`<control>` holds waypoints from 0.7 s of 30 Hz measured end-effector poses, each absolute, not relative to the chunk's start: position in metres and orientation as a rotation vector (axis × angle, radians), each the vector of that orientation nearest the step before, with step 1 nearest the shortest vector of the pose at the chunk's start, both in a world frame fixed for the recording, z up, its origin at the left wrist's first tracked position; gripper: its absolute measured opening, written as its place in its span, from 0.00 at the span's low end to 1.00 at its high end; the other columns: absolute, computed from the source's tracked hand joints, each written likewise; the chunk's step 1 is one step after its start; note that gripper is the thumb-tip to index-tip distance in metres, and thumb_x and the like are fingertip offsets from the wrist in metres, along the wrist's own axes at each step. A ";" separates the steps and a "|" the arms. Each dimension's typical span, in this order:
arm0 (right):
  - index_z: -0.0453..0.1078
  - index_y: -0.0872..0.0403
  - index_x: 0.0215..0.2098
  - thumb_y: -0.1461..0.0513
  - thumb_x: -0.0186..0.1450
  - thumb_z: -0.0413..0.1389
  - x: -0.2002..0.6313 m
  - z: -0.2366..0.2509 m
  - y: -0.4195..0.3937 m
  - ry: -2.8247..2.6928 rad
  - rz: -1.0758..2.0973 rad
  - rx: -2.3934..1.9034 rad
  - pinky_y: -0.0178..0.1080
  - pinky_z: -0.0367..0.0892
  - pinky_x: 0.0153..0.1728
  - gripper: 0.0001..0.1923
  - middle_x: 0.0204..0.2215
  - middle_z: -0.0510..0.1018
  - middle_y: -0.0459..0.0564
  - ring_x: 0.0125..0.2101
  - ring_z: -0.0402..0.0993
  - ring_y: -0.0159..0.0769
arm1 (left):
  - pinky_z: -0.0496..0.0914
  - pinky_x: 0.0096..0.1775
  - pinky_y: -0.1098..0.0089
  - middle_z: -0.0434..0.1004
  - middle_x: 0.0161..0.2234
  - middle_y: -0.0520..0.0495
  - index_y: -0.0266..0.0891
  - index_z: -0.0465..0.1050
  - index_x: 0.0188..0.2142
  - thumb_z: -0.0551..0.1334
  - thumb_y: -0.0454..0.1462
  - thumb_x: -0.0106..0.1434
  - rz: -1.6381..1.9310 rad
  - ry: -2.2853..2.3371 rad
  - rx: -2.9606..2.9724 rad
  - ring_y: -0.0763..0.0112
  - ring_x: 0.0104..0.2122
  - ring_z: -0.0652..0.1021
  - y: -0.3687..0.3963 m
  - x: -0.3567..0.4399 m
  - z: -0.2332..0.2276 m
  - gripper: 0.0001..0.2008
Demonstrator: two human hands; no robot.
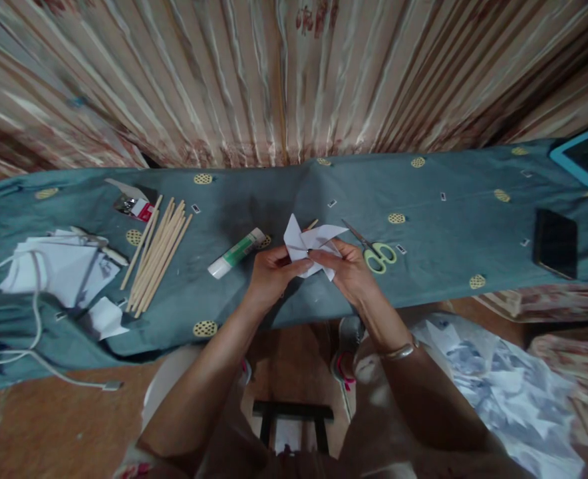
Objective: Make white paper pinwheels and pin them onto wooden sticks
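Forearms rise from the bottom edge, over a dark stool on the floor and a heap of paper scraps point(503, 386) to the right. Both meet just above the near edge of the bench point(424, 266), which is draped in blue-grey cloth. Left hand point(269, 276) is mostly closed, its fingertips pinching the left side of a folded white paper point(308, 245); right hand point(350, 271), with a bangle at the wrist, is likewise curled, thumb and fingers nipping the paper's right part. A thin stick tip seems to poke out behind the folds, though that is hard to tell.

That paper looks very light, thin and easily creased or torn, so it is best taken at the folded points or centre with a soft fingertip pinch, not squeezed.

Scissors point(376, 251) lie just right of the hands, a glue stick point(235, 253) to the left, then a bundle of sticks point(157, 254), more paper point(62, 269) and a white cable. Farther right sit a phone point(554, 243) and a blue-framed device point(587, 156), with a striped curtain behind.
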State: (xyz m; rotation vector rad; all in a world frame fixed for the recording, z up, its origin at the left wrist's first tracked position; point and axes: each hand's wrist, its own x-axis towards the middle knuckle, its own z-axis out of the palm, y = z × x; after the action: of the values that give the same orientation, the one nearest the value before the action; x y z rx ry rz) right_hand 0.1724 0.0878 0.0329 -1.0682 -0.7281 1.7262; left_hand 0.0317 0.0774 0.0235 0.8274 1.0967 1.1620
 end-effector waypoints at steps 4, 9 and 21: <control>0.80 0.50 0.30 0.58 0.45 0.72 0.173 0.032 0.086 -0.749 1.708 -1.094 0.35 0.70 0.32 0.13 0.27 0.82 0.42 0.25 0.74 0.31 | 0.72 0.37 0.67 0.81 0.27 0.50 0.37 0.82 0.29 0.75 0.42 0.44 1.177 1.124 0.871 0.69 0.29 0.77 0.078 0.031 0.021 0.13; 0.80 0.48 0.33 0.58 0.46 0.71 0.172 0.031 0.085 -0.787 1.676 -1.073 0.34 0.70 0.34 0.15 0.29 0.82 0.42 0.29 0.75 0.31 | 0.72 0.37 0.68 0.82 0.27 0.51 0.39 0.82 0.29 0.74 0.43 0.45 1.190 1.141 0.868 0.69 0.29 0.77 0.078 0.032 0.021 0.13; 0.74 0.49 0.33 0.59 0.45 0.71 0.171 0.026 0.084 -0.863 1.489 -1.119 0.37 0.72 0.39 0.18 0.32 0.80 0.42 0.34 0.75 0.34 | 0.70 0.35 0.68 0.81 0.27 0.49 0.38 0.82 0.30 0.74 0.42 0.45 1.261 1.083 0.772 0.69 0.29 0.77 0.078 0.035 0.018 0.14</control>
State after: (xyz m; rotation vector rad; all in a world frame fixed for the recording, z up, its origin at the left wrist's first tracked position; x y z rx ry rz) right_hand 0.1708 0.0845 0.0263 -1.1188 -0.8635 1.4892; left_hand 0.0355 0.0778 0.0179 0.7720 1.0829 1.2615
